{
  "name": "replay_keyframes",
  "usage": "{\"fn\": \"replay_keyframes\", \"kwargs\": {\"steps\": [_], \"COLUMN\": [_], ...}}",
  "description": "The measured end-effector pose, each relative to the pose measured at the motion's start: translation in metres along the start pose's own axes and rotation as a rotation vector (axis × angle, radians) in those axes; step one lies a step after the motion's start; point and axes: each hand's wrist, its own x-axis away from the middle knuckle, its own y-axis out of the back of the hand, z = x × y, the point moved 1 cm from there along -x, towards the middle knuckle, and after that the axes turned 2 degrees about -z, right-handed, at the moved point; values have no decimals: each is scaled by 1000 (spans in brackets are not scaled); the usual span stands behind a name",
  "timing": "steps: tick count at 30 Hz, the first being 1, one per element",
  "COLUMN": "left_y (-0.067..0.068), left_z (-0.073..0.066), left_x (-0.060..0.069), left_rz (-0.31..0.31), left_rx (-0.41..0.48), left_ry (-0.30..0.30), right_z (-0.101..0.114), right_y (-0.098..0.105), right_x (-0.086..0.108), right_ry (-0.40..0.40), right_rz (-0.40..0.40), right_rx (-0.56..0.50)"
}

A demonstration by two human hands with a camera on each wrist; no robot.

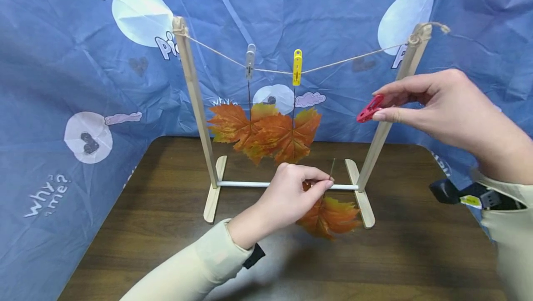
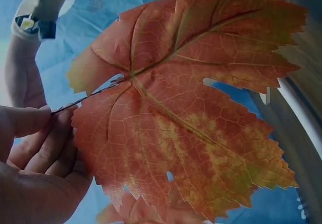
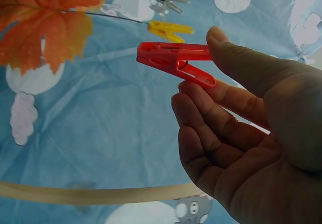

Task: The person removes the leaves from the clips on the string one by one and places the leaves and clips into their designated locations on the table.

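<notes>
The left hand [image 1: 291, 194] pinches the thin stem of an orange leaf [image 1: 329, 217], which hangs below the fingers; the left wrist view shows this leaf [image 2: 191, 103] up close. Between thumb and fingers, the right hand [image 1: 441, 106] holds a red clothespin [image 1: 369, 109] beside the right post; in the right wrist view the red clothespin [image 3: 173, 60] has its jaws together. A grey clothespin [image 1: 250, 62] and a yellow clothespin [image 1: 297, 67] are clipped on the twine [image 1: 345, 61], each with a leaf hanging by its stem.
The twine runs between a left wooden post [image 1: 193, 102] and a right wooden post [image 1: 376, 148]. A white rod [image 1: 245, 184] joins the posts low down, above the brown table [image 1: 145, 245]. Behind hangs a blue printed cloth [image 1: 83, 83].
</notes>
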Motion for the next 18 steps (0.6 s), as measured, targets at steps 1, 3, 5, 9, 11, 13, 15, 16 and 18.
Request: {"fn": "replay_keyframes", "kwargs": {"steps": [1,3,5,9,11,13,15,16,18], "left_y": [2,5,8,14,18,22,26,28,32], "left_z": [1,3,6,10,12,13,14,15,15], "left_x": [1,4,7,12,14,17,20,22,25], "left_rz": [-2,-9,-16,-34,-39,-42,-43,-44,-44], "left_rx": [1,-5,-14,-33,-40,-48,-59,-63,-66], "left_ry": [0,-3,-6,-1,13,32,53,65,87], "right_z": [-1,-2,-3,-5,-7,-9,-11,-12,-14], "right_y": [-2,-7,-12,-22,-27,-31,-35,-37,-40], "right_x": [1,4,8,14,17,20,23,25,27], "right_ry": [-4,-5,-11,9,25,44,63,65,73], "right_rz": [0,0,2,6,6,5,6,10,16], "right_rx": [-17,-43,-62,-98,-121,-144,-164,-176,-188]}}
